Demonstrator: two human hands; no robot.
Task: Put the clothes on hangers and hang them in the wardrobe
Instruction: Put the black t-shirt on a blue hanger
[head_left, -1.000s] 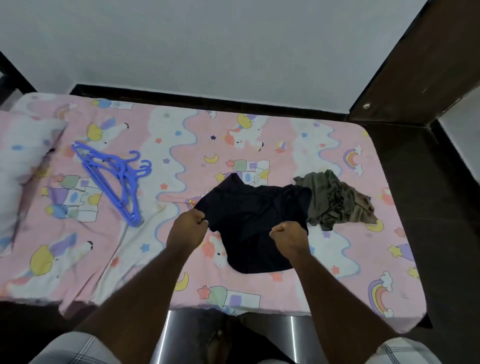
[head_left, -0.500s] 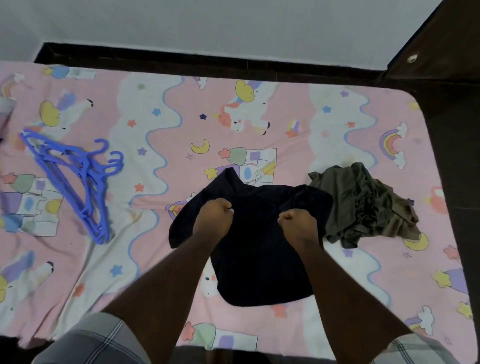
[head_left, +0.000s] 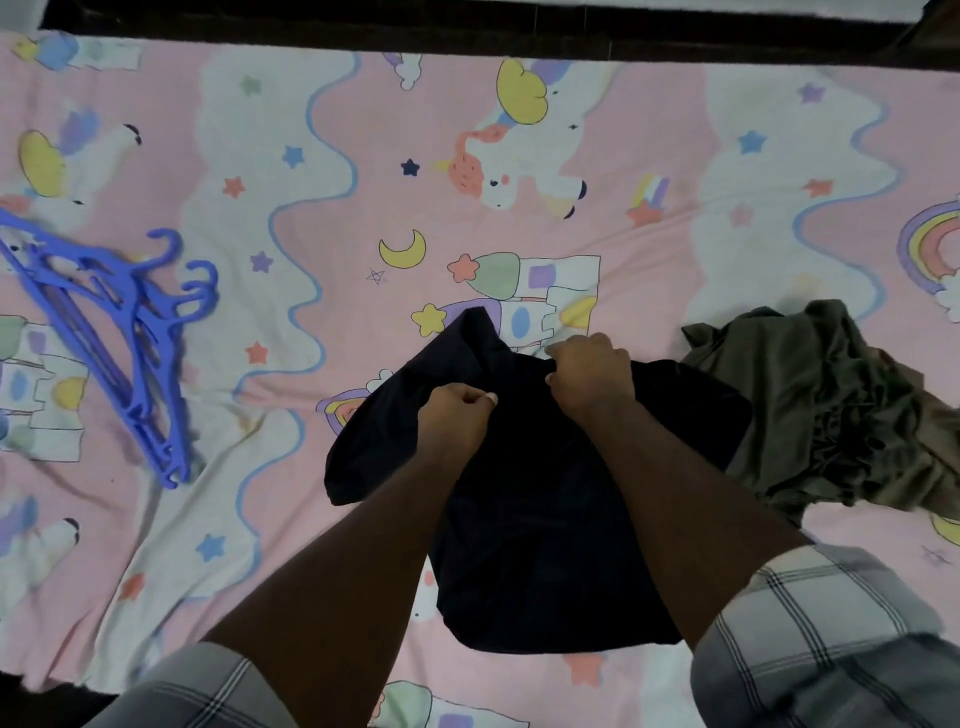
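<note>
Head view shows a dark shirt (head_left: 540, 519) lying on the bed (head_left: 337, 182) at the middle of the near edge, its long axis running from the near edge toward the far one. Both hands are at its far end, close together: the left hand (head_left: 454, 415) pinches a fold of the cloth with curled fingers, and the right hand (head_left: 592, 376) grips the cloth just beyond it, so neither hand is free. The rest of the shirt spreads from the grip back toward the person, between the two forearms. The hangers (head_left: 119, 332), a blue bunch, lie well apart near the left edge, their hooks pointing to the far side; the left hand is the nearer one to them, so I judge it should let go and reach there while the right holds the shirt. An olive garment (head_left: 841, 405) is crumpled just beside the shirt on the right, touching or overlapping its edge. Nothing lies between shirt and hangers. No wardrobe is visible.
</note>
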